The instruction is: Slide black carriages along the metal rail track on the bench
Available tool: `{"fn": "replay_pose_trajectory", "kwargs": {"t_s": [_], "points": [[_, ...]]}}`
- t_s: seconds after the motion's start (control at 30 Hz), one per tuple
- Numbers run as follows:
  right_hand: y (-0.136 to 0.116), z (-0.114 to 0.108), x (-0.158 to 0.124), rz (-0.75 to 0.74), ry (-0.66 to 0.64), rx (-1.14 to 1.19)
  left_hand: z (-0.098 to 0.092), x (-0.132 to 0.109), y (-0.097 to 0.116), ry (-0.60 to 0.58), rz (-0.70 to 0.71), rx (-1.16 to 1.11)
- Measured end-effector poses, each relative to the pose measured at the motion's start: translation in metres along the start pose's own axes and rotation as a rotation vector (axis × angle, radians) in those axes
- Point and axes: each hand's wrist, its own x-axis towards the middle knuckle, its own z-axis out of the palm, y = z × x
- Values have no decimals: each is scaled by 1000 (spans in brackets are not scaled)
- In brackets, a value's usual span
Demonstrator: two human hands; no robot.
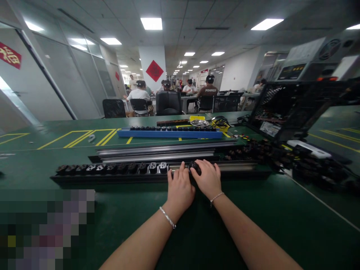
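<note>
A long black rail (112, 179) lies crosswise on the green table. Black socket modules (132, 167) sit in a row along its left part, and bare metal shows in the channel further right. My left hand (180, 185) rests on the rail just right of the last socket in the row, fingers stretched out over the channel. Close beside it, my right hand (208, 178) has its thumb and fingers around a black socket module (195, 168) at the rail. The fingers partly cover that module, and I cannot tell whether it sits in the channel.
Behind the rail lie loose metal rails (157, 152) and a blue rail (168, 134) carrying socket modules. To the right spread loose black parts (303, 161), below an open black case (270, 108). A metal dish (199, 123) stands further back. Several people sit at far tables.
</note>
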Motion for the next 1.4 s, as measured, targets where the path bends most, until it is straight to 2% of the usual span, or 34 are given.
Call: {"fn": "replay_pose_trajectory", "kwargs": {"t_s": [0.57, 1.4], "points": [[2, 5, 0, -3, 26, -93, 1, 3, -4, -5, 25, -36], [2, 2, 0, 16, 12, -103, 0, 3, -4, -18, 17, -29]]}}
